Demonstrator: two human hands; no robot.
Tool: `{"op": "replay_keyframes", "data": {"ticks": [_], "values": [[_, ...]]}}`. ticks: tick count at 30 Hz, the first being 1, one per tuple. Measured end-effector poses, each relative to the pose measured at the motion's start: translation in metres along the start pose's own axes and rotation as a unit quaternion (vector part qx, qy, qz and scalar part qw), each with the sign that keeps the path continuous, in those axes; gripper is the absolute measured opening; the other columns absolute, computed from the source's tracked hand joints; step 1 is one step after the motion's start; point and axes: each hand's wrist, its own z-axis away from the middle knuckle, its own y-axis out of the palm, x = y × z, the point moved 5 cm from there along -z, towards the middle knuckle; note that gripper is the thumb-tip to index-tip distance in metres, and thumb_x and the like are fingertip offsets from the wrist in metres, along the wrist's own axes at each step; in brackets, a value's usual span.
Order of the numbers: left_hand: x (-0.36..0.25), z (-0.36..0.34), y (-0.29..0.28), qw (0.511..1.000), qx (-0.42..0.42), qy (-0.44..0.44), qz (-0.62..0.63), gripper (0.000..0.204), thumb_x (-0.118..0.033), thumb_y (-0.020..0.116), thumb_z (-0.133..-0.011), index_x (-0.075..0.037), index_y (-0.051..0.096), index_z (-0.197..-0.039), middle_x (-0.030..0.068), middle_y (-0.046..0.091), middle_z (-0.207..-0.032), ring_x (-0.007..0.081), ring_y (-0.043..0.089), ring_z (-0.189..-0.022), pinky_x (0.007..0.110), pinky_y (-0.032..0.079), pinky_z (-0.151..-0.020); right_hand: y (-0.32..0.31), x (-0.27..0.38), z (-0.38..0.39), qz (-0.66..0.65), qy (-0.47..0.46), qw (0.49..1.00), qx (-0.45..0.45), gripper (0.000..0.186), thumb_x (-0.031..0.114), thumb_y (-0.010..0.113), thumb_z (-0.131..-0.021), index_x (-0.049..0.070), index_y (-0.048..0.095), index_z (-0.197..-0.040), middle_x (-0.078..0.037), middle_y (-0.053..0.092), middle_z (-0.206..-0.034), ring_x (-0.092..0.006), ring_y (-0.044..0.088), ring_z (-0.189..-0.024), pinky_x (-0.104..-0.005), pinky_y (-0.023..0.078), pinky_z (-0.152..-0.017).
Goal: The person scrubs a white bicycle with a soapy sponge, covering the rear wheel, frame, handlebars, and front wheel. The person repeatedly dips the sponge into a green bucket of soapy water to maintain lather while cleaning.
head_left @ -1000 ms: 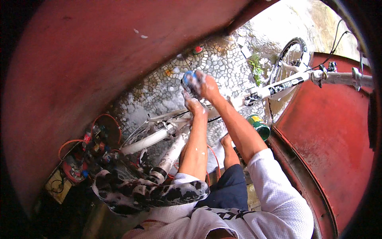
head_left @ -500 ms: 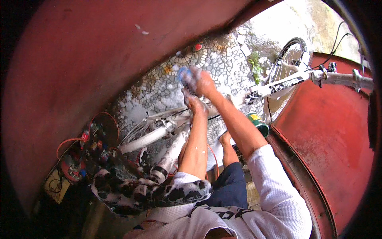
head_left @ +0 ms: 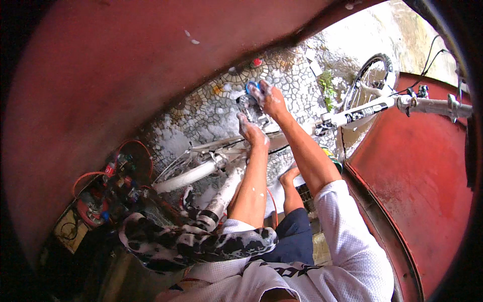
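Observation:
A white bicycle (head_left: 370, 108), streaked with suds, stretches from its saddle near my body to its front wheel at the upper right. My right hand (head_left: 273, 102), foamy over the fingers, is closed on a small blue scrubber (head_left: 252, 87); whether that is a brush or a sponge is unclear. Just below it, my left hand (head_left: 253, 133) is by the crank and a pedal (head_left: 245, 104), its fingers bent and partly hidden, so what they grip does not show. The black saddle (head_left: 196, 244), covered in foam, lies across my left side.
Red metal panels rise on the left (head_left: 110, 75) and right (head_left: 412, 156). A green bucket (head_left: 332, 158) stands by my right leg. An orange hose (head_left: 133, 141) loops beside clutter at the lower left. Suds lie on the stone-patterned floor (head_left: 201, 110); a plant (head_left: 327, 85) grows near the front wheel.
My right hand and the blue scrubber have shifted right and come away from my left hand, uncovering the pedal. My left hand has moved slightly; the whole view has shifted a little.

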Motion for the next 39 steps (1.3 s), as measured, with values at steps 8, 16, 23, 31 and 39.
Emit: {"op": "replay_keyframes", "data": {"ticks": [8,16,23,31,39], "values": [[-0.014,0.01,0.013,0.992,0.111,0.043,-0.049,0.049,-0.035,0.037,-0.1,-0.008,0.045,-0.14,0.0058,0.049,-0.139,0.0217,0.048,-0.123,0.035,0.04,-0.1,-0.025,0.027,0.005,0.126,-0.081,0.986,0.069,0.04,0.045,0.055,-0.091,0.009,0.06,-0.105,-0.021,0.064,-0.076,-0.0426,0.062,-0.072,-0.0489,0.049,-0.062],[-0.013,-0.001,0.008,0.995,0.084,0.059,0.018,0.037,-0.029,0.047,-0.099,-0.004,0.059,-0.123,0.0038,0.061,-0.117,0.016,0.056,-0.107,0.031,0.043,-0.094,-0.017,0.063,0.001,0.06,-0.099,0.993,-0.002,0.037,0.046,0.054,-0.091,0.009,0.058,-0.096,-0.021,0.062,-0.071,-0.0435,0.061,-0.068,-0.0505,0.048,-0.059],[-0.017,0.002,0.008,0.995,0.063,-0.037,0.071,0.032,-0.025,0.05,-0.098,-0.009,0.057,-0.125,0.0032,0.06,-0.114,0.0172,0.056,-0.108,0.033,0.043,-0.096,-0.021,0.038,0.058,0.106,-0.125,0.982,0.091,0.032,0.041,0.054,-0.091,0.01,0.058,-0.099,-0.02,0.064,-0.076,-0.0428,0.062,-0.071,-0.0506,0.049,-0.061],[-0.018,-0.01,-0.006,0.991,0.103,0.088,0.008,0.031,-0.02,0.054,-0.096,-0.004,0.056,-0.123,0.0071,0.059,-0.12,0.0187,0.054,-0.11,0.032,0.043,-0.096,-0.006,0.04,0.042,0.13,-0.122,0.98,0.087,0.036,0.042,0.054,-0.09,0.011,0.057,-0.107,-0.018,0.066,-0.079,-0.0404,0.063,-0.073,-0.0503,0.05,-0.061],[-0.016,0.016,0.01,0.976,0.063,0.168,-0.125,0.045,-0.009,0.053,-0.094,-0.01,0.035,-0.135,0.0091,0.047,-0.129,0.0212,0.049,-0.11,0.035,0.041,-0.094,-0.001,0.008,-0.045,0.106,-0.129,0.98,0.11,0.039,0.041,0.061,-0.086,0.002,0.064,-0.091,-0.024,0.065,-0.087,-0.0431,0.062,-0.084,-0.0501,0.049,-0.07]]}}
